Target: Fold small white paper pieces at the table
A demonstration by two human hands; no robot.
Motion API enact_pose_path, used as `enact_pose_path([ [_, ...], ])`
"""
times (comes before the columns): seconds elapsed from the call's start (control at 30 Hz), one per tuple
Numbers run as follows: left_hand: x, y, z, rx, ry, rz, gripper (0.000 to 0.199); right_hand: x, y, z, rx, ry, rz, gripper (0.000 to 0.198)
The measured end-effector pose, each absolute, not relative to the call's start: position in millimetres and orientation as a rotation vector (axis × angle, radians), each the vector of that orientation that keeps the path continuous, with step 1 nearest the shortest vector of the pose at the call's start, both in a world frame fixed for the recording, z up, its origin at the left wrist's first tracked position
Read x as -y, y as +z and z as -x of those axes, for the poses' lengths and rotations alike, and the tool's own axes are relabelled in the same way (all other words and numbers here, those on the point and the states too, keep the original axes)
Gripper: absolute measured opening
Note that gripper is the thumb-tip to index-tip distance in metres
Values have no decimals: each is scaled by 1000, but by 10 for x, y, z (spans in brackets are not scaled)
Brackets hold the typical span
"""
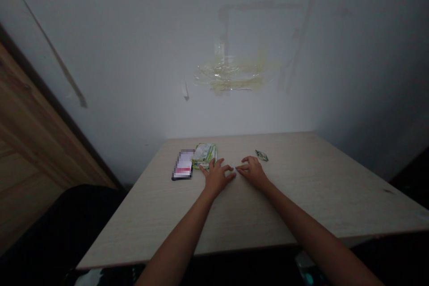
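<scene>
Facing each other at the middle of the table (234, 228), your left hand (216, 178) and right hand (255, 173) bring their fingertips close together above the wood-grain top. Whether either grip is closed on anything cannot be told: a tiny pale spot shows between the fingertips, too small to identify. Your left thumb and index finger point toward the right hand, while the remaining fingers spread toward the larger green-and-white packet (205, 152). This packet lies flat beyond and to the left of the left-hand pinch, its near edge overlapped in view by the outer fingers; contact is unclear. Your right fingers point leftward, and the small green packet (262, 155) lies just beyond that hand, outside its fingers. Left of the larger packet, and close against it, lies a phone (182, 165) with a blurred, lit screen. Behind the table rises a pale wall (134, 53) bearing clear, yellowed tape (231, 76).
</scene>
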State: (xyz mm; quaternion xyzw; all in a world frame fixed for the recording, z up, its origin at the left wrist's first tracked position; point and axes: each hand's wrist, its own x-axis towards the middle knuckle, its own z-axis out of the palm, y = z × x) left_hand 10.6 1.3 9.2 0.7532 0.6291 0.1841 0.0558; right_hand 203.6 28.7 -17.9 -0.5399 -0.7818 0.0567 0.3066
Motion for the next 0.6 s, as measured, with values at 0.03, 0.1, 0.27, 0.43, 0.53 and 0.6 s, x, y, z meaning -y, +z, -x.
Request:
enact_pose_path([
  [0.03, -24, 96, -96, -1903, 542, -2280, 32, -290, -189, -2042, 2064, 149, 1408, 17],
  [0.1, -46, 109, -69, -1886, 494, -2278, 32, -293, -205, -2058, 2055, 149, 1374, 16],
  [0.27, -77, 142, -6, -1824, 415, -2321, 33, -285, -214, -2085, 2034, 151, 1354, 14],
  [0.43, -84, 136, 4, -1801, 413, -2326, 32, -292, -209, -2070, 2025, 148, 1397, 14],
  [0.53, -86, 133, 5, -1798, 409, -2334, 32, -311, -218, -2053, 1986, 154, 1438, 17],
  [0.6, -86, 137, 8, -1795, 397, -2336, 32, -325, -225, -2045, 1970, 160, 1456, 18],
])
